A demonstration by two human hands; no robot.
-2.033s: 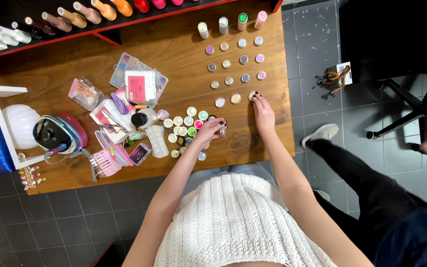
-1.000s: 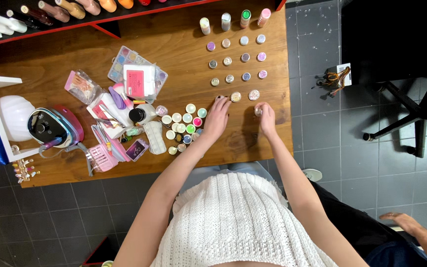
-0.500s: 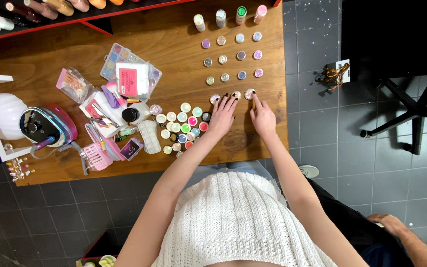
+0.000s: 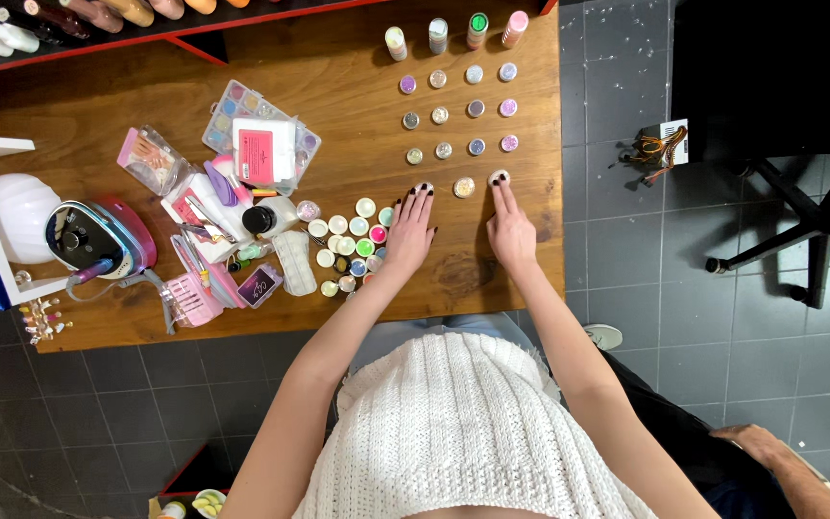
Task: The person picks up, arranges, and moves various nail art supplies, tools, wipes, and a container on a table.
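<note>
The right hand point(image 4: 511, 231) lies flat, grip open and holding nothing, its fingertips point(image 4: 500, 181) touching a small round jar point(image 4: 500, 176) at centre frame. The left hand point(image 4: 411, 229), likewise flat and empty, touches another jar point(image 4: 423, 187). A third jar point(image 4: 464, 187) sits between them on the wooden bench point(image 4: 338, 115), completing the bottom row of the jar grid point(image 4: 458, 111) toward the frame's top.

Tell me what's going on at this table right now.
A person in a white knit top is lining up small round glitter jars in rows on a wooden table. The right hand presses its fingertips on a jar at the end of the nearest row. The left hand rests flat, fingertips on another jar in that row. A cluster of loose jars waits beside the left hand.
</note>
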